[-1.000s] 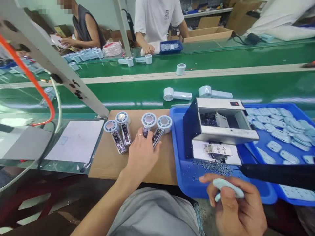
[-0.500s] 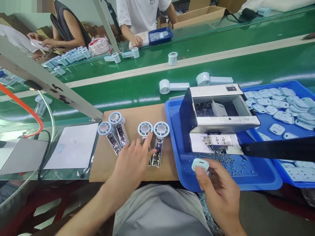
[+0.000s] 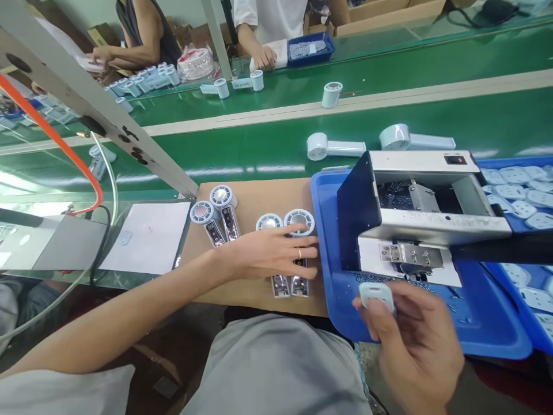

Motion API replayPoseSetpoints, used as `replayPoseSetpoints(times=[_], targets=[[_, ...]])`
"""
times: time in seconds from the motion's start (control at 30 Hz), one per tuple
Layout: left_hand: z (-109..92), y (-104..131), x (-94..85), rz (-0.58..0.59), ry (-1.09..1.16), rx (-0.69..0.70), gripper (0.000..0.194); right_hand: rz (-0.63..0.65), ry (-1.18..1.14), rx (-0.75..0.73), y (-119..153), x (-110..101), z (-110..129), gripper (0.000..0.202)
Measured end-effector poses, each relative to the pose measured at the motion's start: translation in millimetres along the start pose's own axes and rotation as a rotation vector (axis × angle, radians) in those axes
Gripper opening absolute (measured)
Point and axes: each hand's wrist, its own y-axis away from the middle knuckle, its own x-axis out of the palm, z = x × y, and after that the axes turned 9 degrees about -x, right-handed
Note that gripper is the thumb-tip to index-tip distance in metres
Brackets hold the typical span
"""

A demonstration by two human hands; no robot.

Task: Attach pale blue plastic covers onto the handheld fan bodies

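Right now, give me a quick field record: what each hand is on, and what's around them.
left hand: laid flat over two open fan units on the brown board
right hand: pinching a pale blue cover over the blue tray
further left on board: two more open units
in tray: grey metal machine
far right: pile of pale blue covers
belt behind: two closed fans
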Motion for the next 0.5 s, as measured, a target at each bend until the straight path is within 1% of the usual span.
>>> replayPoseSetpoints(times=[0.07,0.13,0.2,0.27,0.33,0.4,0.5], targets=[[-0.6,3.1,-2.1,-0.101,0.154,-0.089,0.055,-0.04,-0.003,-0.015,-9.2,-0.6,10.3,0.031],[-6.8,5.9,0.9,-0.251,0.443,-0.241,0.067,-0.029,-0.034,-0.007,-24.6,-0.1,23.1,0.025],[-17.0,7.0,10.3,-0.409,0.751,-0.39,0.084,0.035,-0.07,0.012,-44.5,3.5,36.3,0.017],[-29.0,5.6,23.7,-0.514,0.977,-0.501,0.091,0.172,-0.064,0.023,-65.9,11.1,47.1,0.015],[-40.3,2.1,37.2,-0.581,1.113,-0.569,0.09,0.346,-0.015,0.02,-85.4,21.9,53.9,0.017],[-49.1,-2.7,47.6,-0.635,1.178,-0.588,0.09,0.474,0.015,0.009,-100.7,33.4,56.8,0.019],[-56.5,-10.2,56.7,-0.698,1.17,-0.562,0.102,0.529,0.057,-0.007,-115.2,46.3,57.1,0.018]])
